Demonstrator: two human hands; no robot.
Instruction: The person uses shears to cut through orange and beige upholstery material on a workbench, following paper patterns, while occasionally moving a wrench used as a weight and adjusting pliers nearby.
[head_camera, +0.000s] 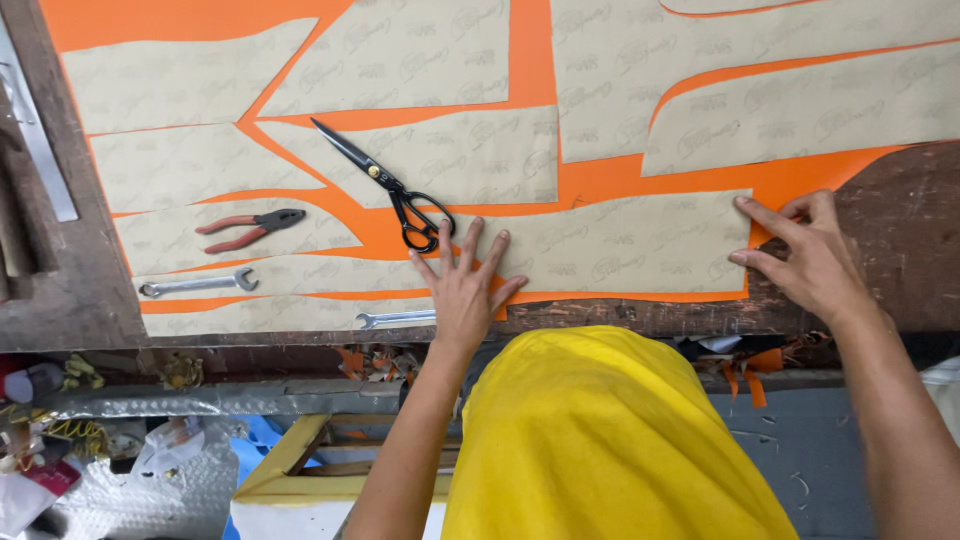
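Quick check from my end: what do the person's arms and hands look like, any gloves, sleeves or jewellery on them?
Both arms are bare from the hands to the bottom edge of the picture: no sleeves show. The left hand and the right hand wear no gloves, and no rings, watch or bracelets are visible. A yellow garment covers the body between the arms.

left hand (465, 285): flat, palm down, fingers spread | right hand (805, 250): palm down, fingers extended leftward | both forearms bare, reaching forward

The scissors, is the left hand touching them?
Apart. The head view shows the left hand flat on a tan paper pattern piece, with a strip of paper between its fingertips and the scissors handles.
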